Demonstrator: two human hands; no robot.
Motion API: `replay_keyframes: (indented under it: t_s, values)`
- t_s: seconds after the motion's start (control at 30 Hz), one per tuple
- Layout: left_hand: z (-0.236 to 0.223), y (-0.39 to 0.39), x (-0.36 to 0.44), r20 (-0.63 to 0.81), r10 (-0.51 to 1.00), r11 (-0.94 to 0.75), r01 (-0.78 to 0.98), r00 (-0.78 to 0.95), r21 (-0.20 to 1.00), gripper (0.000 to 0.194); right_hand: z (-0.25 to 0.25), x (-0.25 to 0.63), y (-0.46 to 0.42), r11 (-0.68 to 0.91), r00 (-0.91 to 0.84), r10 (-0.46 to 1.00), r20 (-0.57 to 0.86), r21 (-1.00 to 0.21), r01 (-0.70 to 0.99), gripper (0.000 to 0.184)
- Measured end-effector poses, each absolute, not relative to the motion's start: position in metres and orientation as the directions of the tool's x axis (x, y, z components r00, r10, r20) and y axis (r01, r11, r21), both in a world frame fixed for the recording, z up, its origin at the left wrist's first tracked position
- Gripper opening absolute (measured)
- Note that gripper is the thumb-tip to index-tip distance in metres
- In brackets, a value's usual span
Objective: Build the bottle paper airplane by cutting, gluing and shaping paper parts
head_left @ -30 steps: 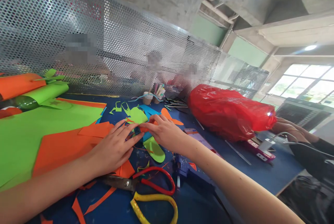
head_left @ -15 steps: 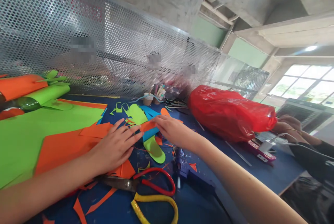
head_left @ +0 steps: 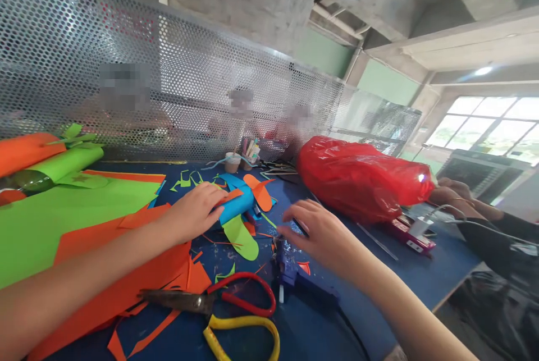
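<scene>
My left hand (head_left: 199, 210) is closed at the near-left end of a blue paper tube (head_left: 238, 205). Its fingertips press by a narrow orange strip (head_left: 232, 196) on the tube. Rounded paper flaps stick out from the tube, a green one (head_left: 241, 237) towards me and an orange one (head_left: 259, 191) at the far end. Nothing shows in my right hand (head_left: 314, 232), whose fingers are apart and bent above a blue glue gun (head_left: 290, 268). Nearer to me lie large scissors (head_left: 202, 300) with one red and one yellow handle, blades pointing left.
Orange paper sheets (head_left: 126, 260) and green sheets (head_left: 50, 220) cover the left side. Paper-wrapped bottles (head_left: 71, 164) lie behind them. Cups of pens (head_left: 250, 156) stand by the mesh screen (head_left: 202, 80). A red plastic bag (head_left: 357, 176) and another person's hands (head_left: 455, 195) are at right.
My right hand has let go of the paper tube and moved right and towards me, over the glue gun. My left hand has closed on the tube's near end.
</scene>
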State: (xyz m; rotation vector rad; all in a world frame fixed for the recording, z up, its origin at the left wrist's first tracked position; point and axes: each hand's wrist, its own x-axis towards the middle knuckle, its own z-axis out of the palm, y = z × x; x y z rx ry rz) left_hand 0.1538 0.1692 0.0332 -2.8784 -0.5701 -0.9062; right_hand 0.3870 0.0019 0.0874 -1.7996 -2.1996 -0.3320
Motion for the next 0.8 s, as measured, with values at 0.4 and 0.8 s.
replay_keyframes:
  t_s: [0.4, 0.8]
  values:
    - [0.039, 0.184, 0.157, 0.424, 0.593, -0.804, 0.478, 0.684, 0.353, 0.024, 0.011, 0.417, -0.061, 0.044, -0.009, 0.987, 0.159, -0.221, 0.974, 0.036]
    - [0.042, 0.183, 0.156, 0.35, 0.677, -0.699, 0.418, 0.647, 0.58, 0.025, 0.086, 0.368, -0.022, -0.007, 0.155, 0.986, 0.054, -0.929, 0.369, 0.046]
